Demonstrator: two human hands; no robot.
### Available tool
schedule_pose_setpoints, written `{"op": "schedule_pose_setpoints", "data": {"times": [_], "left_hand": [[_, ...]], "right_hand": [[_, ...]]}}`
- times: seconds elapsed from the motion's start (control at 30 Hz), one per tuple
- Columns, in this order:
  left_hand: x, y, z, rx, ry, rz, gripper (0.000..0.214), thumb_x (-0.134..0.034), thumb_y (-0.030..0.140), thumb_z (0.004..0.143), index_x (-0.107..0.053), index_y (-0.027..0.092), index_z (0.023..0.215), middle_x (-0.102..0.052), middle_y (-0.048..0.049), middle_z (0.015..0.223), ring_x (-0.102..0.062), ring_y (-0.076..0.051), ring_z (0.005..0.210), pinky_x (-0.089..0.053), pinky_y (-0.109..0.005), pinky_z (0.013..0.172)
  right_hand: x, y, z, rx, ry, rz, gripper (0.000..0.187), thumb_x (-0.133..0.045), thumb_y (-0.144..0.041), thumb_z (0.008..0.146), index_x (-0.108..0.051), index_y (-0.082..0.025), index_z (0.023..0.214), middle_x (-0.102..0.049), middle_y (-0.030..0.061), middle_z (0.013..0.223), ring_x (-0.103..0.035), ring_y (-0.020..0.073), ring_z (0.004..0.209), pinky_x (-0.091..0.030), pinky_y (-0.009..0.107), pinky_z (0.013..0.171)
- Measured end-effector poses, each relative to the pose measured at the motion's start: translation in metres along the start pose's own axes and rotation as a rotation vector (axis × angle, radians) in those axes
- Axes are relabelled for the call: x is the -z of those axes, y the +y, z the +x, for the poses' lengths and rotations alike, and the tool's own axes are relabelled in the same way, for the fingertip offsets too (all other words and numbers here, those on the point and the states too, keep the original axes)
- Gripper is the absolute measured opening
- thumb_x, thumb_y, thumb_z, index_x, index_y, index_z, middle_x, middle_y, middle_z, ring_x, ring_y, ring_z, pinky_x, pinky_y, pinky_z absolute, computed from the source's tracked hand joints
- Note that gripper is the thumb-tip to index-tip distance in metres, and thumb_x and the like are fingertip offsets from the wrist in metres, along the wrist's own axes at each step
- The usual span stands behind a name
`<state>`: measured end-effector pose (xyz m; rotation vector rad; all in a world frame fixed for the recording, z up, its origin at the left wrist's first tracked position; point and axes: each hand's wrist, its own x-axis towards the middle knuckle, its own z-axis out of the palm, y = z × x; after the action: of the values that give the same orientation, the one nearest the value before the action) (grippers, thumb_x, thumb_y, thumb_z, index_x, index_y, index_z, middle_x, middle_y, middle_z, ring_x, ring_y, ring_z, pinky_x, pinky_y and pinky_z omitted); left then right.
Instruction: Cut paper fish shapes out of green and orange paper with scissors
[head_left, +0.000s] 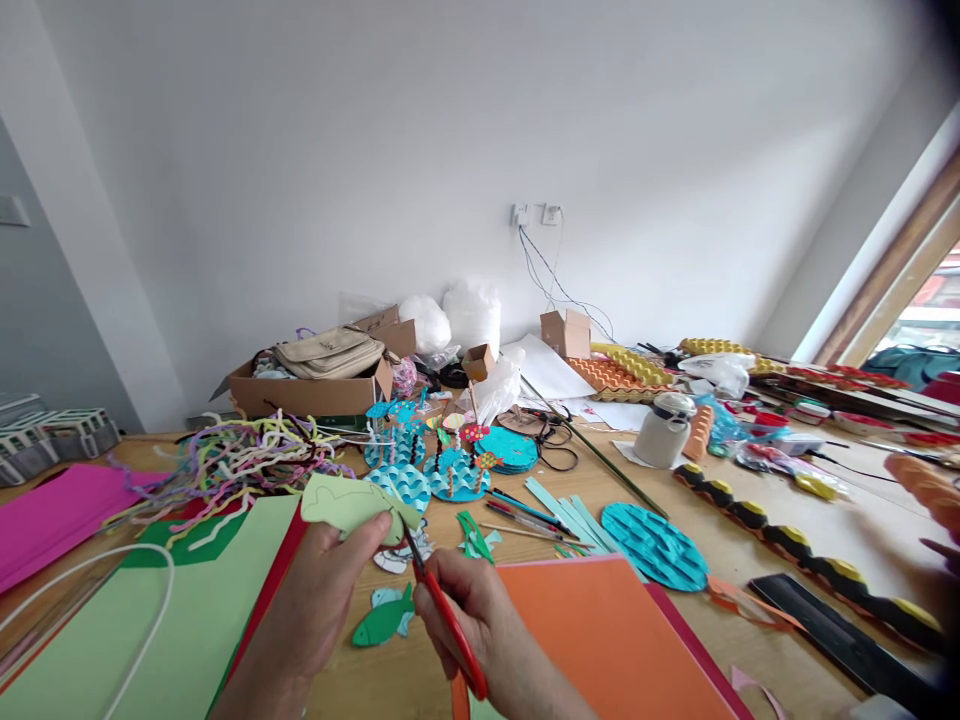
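Between the thumb and fingers of my left hand [330, 570] is a piece of light green paper [341, 505] with a fish outline drawn on it. My right hand [472, 610] grips red-handled scissors [454, 620], whose blades meet the paper's right edge. Below the paper, on the table, lie cut paper fish, a green fish [382, 620] on top of a light blue one. White cut-outs [405, 550] sit partly hidden behind my left hand. Green paper scraps [476, 540] are just beyond my right hand.
Light green sheets [180, 610] lie left, orange sheets [592, 620] right. Behind are a heap of pipe cleaners [247, 455], blue fish stands [454, 475], pens [532, 512] and a blue disc [652, 545]. A painted egg-carton strip [810, 555] runs along the right; another person's hand [937, 510] shows there.
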<state>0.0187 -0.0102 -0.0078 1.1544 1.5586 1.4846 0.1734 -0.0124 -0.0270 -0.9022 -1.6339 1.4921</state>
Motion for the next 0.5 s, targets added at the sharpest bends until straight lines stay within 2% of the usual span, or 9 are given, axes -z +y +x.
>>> {"op": "schedule_pose_setpoints", "data": {"times": [0.1,0.2,0.33,0.5], "left_hand": [[0.0,0.007,-0.003,0.098,-0.027,-0.091,0.023,-0.07,0.029,0.064,-0.056,0.023,0.048,-0.044,0.008,0.041,-0.046,-0.013,0.043,-0.036,-0.022,0.042],[-0.001,0.012,-0.004,0.117,-0.041,-0.082,0.024,-0.072,0.032,0.064,-0.056,0.023,0.048,-0.044,0.0079,0.041,-0.044,-0.013,0.043,-0.035,-0.022,0.043],[0.0,0.013,-0.004,0.081,-0.081,-0.032,0.023,-0.068,0.039,0.07,-0.06,0.024,0.054,-0.045,0.0065,0.044,-0.047,-0.015,0.047,-0.037,-0.023,0.046],[0.0,0.013,-0.005,0.033,-0.123,-0.007,0.025,-0.068,0.041,0.069,-0.059,0.025,0.052,-0.048,0.0052,0.047,-0.049,-0.016,0.05,-0.036,-0.024,0.046]], "right_hand": [[0.0,-0.005,-0.001,-0.013,-0.011,-0.004,0.028,-0.054,-0.035,0.084,-0.043,-0.02,0.063,-0.04,-0.0082,0.048,-0.037,0.0067,0.041,-0.034,0.016,0.04],[0.0,-0.007,-0.001,-0.016,-0.012,-0.019,0.028,-0.054,-0.035,0.084,-0.043,-0.02,0.063,-0.04,-0.0082,0.048,-0.038,0.0067,0.042,-0.034,0.016,0.04],[0.001,-0.007,-0.002,-0.005,-0.014,-0.028,0.028,-0.053,-0.035,0.085,-0.043,-0.02,0.063,-0.039,-0.0084,0.047,-0.038,0.0066,0.041,-0.033,0.016,0.04],[0.001,-0.008,-0.001,0.014,-0.01,-0.038,0.028,-0.053,-0.034,0.085,-0.043,-0.02,0.063,-0.039,-0.0082,0.048,-0.036,0.0064,0.041,-0.032,0.016,0.04]]}}
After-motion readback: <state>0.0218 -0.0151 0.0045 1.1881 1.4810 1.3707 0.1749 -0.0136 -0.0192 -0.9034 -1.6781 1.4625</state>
